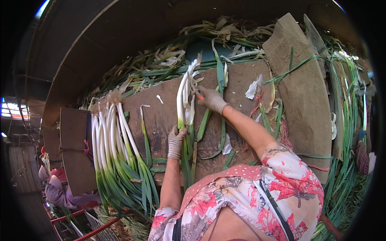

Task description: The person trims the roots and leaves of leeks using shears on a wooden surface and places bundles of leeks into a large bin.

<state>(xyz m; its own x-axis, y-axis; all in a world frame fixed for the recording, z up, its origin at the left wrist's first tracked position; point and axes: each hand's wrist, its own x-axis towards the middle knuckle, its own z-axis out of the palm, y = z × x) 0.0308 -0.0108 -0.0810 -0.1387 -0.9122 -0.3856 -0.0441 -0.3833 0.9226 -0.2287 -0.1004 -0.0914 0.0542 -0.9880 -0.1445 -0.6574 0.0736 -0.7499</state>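
Observation:
My left hand [177, 141], in a striped knit glove, is closed round a large green onion [182, 105] where its white stalk turns green. The onion stands with its root end away from me, and a loose white outer layer hangs along its right side. Close by the upper stalk is my gloved right hand [212, 100], its fingers closed. A small orange-red bit shows at those fingers, but what they hold is not clear. Left of my hands lies a bundle of cleaned green onions [114, 138], white ends away from me, green leaves drooping over the near edge.
The worn brown board [161, 120] carries peeled scraps and loose leaves. Leaf waste [229, 32] is heaped behind it. An upright brown panel [299, 92] stands at right, with more green onions [345, 160] beyond. Another person's arm [60, 190] shows at far left.

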